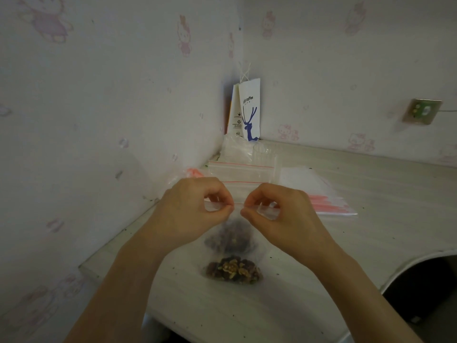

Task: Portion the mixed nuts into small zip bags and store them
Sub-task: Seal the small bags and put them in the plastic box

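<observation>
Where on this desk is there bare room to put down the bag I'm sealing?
Free: the desk on the right, between the fanned empty bags and the curved front edge, and the near strip in front of the nut pile. Crowded: the back corner, with the coffee bag and stacked zip bags.

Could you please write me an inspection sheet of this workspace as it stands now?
Surface: pale wood-grain desk, speckled with dark crumbs.
Job's things: clear zip bag with red seal line held up, mixed nuts inside; second clear bag of mixed nuts lying on the desk below it.
Clutter: stack of empty clear zip bags at right; more empty bags behind; white paper coffee bag with blue deer in the corner.
Grippers: left hand and right hand both pinch the held bag's top edge.
Cables: thin wire beside the wall socket.
Surroundings: white wallpaper with pink cartoon figures.
</observation>
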